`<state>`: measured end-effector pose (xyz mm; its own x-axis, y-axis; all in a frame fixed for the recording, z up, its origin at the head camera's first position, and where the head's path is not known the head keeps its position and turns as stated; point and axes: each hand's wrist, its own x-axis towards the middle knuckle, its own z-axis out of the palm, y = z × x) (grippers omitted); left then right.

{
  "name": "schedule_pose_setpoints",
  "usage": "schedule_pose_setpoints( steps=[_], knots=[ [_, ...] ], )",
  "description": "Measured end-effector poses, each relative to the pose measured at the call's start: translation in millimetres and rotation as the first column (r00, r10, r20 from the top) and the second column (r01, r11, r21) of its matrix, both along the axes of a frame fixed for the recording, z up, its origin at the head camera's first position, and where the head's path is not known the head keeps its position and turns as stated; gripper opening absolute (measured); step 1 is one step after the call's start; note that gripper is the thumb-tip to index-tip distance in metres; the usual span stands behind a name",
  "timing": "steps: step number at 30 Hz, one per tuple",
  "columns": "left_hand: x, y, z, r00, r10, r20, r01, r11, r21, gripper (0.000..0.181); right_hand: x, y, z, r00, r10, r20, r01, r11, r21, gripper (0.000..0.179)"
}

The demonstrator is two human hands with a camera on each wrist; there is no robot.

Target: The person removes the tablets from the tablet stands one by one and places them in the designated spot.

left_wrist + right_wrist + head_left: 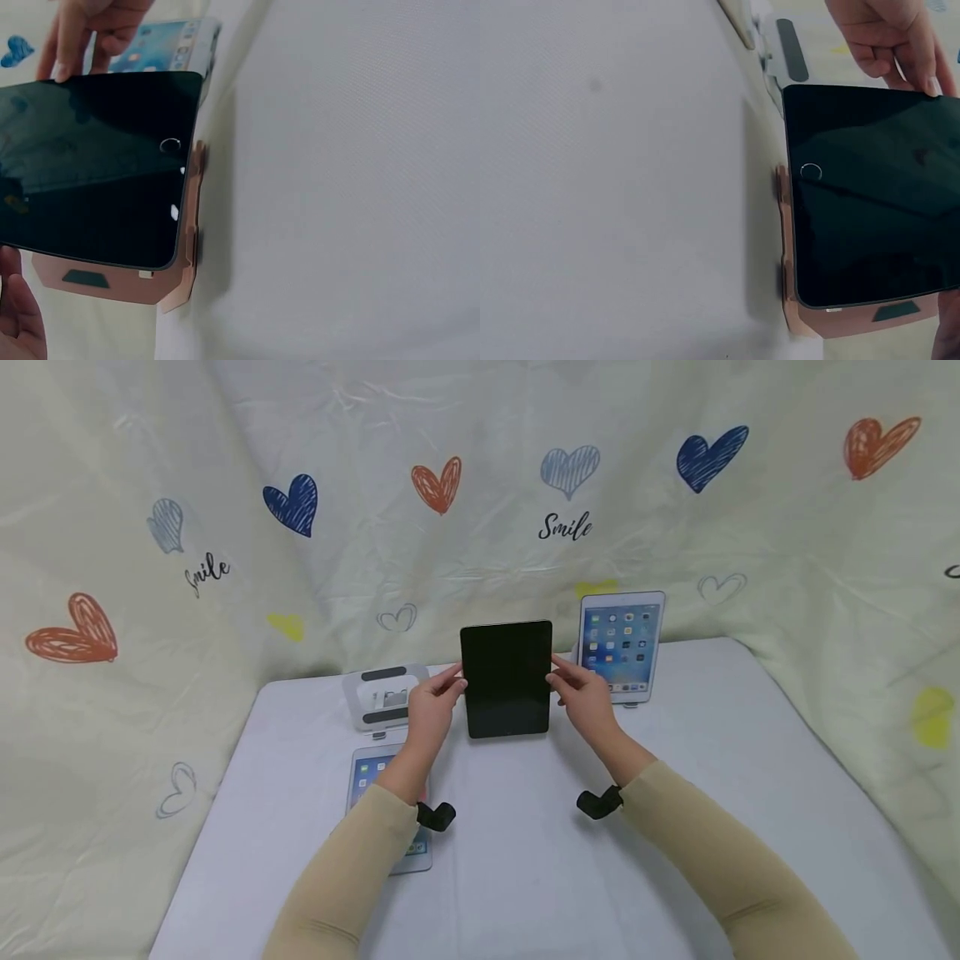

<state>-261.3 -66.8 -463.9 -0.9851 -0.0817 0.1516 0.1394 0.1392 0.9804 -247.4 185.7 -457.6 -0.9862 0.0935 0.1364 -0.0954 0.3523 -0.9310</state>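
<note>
A black tablet (507,681) stands upright at the back of the table, its dark screen facing me. My left hand (433,702) pinches its left edge between thumb and fingers. On the opposite edge, my right hand (587,697) grips it the same way. Both wrist views show a round home button near the tablet's lower end. Close behind the tablet is a rose-gold stand (112,279), with a dark pad and a lip along its bottom; the tablet hides most of it. The tablet's lower edge is right at that lip.
A white tablet (621,643) with its screen lit leans on a stand at the back right. A pale grey stand (352,702) with dark pads lies back left. Another lit white tablet (417,862) lies partly under my left forearm. A heart-printed curtain (495,560) hangs behind the white table (517,860).
</note>
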Motion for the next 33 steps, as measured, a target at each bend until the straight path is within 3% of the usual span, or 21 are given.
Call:
schedule_pose_setpoints(
  steps=[14, 33],
  knots=[
    [13.1, 1.6, -2.7, 1.0, -0.011, 0.019, 0.012, 1.0, -0.024, 0.03, 11.2, 6.4, -1.9, 0.998, 0.026, 0.058, -0.025, 1.0, -0.009, 0.043],
    [30.3, -2.1, -9.9, 0.981, -0.024, 0.191, 0.028, 1.0, -0.016, 0.03, 24.4, 11.7, -3.1, 0.975, 0.09, 0.204, -0.091, 0.996, -0.005, 0.044]
  ],
)
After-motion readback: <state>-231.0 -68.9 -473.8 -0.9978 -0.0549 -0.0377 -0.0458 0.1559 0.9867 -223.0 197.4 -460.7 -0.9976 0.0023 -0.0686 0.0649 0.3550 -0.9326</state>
